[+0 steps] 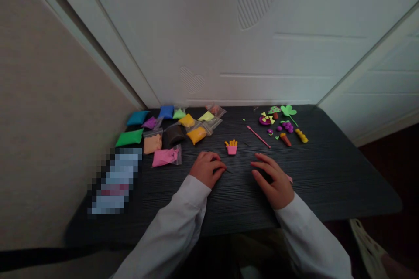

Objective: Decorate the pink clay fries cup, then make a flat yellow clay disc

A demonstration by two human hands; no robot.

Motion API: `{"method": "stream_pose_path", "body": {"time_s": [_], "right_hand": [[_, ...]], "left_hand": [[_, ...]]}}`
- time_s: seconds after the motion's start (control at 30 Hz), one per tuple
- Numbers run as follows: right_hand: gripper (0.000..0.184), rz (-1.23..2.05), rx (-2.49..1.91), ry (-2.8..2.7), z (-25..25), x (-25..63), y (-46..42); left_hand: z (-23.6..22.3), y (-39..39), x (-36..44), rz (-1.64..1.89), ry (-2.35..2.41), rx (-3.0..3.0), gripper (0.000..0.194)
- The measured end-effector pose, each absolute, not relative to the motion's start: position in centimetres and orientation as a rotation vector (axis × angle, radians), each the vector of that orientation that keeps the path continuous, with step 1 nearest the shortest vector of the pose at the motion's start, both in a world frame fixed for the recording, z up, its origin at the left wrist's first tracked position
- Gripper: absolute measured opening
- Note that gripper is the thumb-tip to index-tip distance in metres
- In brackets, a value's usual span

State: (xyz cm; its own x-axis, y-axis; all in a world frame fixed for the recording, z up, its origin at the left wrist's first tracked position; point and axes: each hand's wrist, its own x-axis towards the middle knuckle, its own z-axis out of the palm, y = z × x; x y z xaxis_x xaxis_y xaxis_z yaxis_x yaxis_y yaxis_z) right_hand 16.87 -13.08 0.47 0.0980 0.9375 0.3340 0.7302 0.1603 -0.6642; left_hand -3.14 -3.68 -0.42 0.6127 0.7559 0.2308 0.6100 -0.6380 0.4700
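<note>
My left hand (207, 168) is closed in a pinch on a thin dark strand (229, 171), whose end sticks out to the right of the fingertips. Opposite it, my right hand (273, 182) hovers or rests over the table with fingers apart and nothing visible between them. A pink piece (290, 178) peeks out beside that hand, mostly hidden. Just beyond the hands stands a small clay box of fries (231, 148), pink with yellow-orange sticks. Another short dark strand (246, 143) lies to its right.
Bags of coloured clay, among them a pink one (165, 156) and a green one (129, 137), lie at the left. A pink modelling tool (258, 136) lies right of centre. Small clay figures, including purple grapes (287, 127), sit at the back right of the dark table (330, 187).
</note>
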Motion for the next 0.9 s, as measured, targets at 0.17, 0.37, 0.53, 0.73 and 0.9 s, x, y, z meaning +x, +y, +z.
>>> {"method": "stream_pose_path", "body": {"time_s": [0.17, 0.37, 0.53, 0.73, 0.9], "right_hand": [[0.024, 0.296, -1.608, -1.725, -0.3, 16.5, -13.1], [0.022, 0.130, -1.585, -1.854, -0.7, 15.0, -13.0], [0.022, 0.090, -1.645, -1.908, -0.6, 13.4, -12.6], [0.021, 0.131, -1.691, -1.926, -0.6, 12.9, -12.2], [0.015, 0.159, -1.751, -1.902, -0.5, 12.5, -12.0]], "left_hand": [[-0.1, -4.2, -3.0, 0.699, 1.126, 2.467, 0.012], [0.0, -6.0, -2.6, 0.824, 1.197, 2.383, 0.012], [-0.5, -7.1, -2.4, 0.878, 1.296, 2.299, 0.011], [-1.0, -7.4, -2.1, 0.901, 1.323, 2.305, 0.011], [-0.6, -7.7, -2.0, 0.933, 1.301, 2.304, 0.010]]}}
